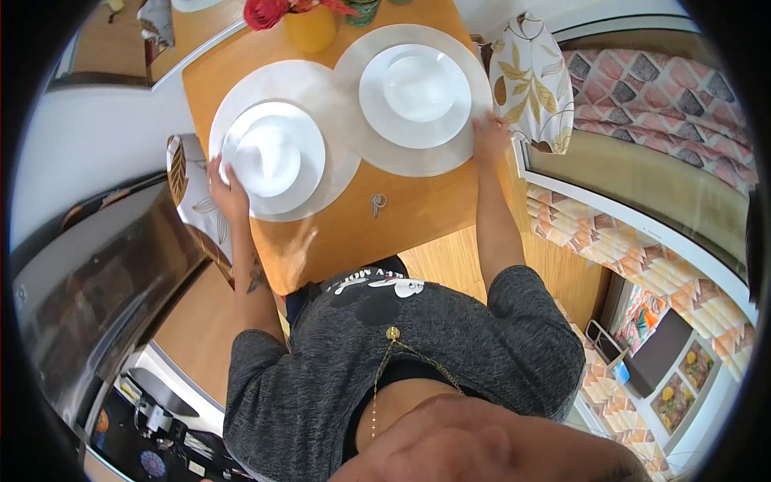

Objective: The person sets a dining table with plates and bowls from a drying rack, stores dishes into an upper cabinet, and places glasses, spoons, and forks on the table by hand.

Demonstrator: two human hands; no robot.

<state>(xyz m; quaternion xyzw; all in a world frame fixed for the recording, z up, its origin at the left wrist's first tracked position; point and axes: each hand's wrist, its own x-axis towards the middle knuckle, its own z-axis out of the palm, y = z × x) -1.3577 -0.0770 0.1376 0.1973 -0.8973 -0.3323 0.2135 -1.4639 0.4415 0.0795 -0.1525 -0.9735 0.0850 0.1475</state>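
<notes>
My left hand (228,189) is at the left edge of a round white placemat (329,185), its fingers apart beside a white plate (314,149) with a smaller white bowl or dish (268,161) on it. On the right, my right hand (491,138) rests at the outer edge of a second round placemat (369,157), fingers spread. That mat bears another white plate (456,108) with a white bowl or dish (418,88) on top. The two mats meet or overlap in the middle. Keys on a ring (377,204) lie on the wooden table (321,249) nearer my body.
A yellow pot (311,30) with red flowers (267,11) stands at the table's far side. Leaf-patterned chair covers (532,88) are at both sides. A window (658,128) with patterned curtains is on the right, and a dark glossy screen (104,257) on the left.
</notes>
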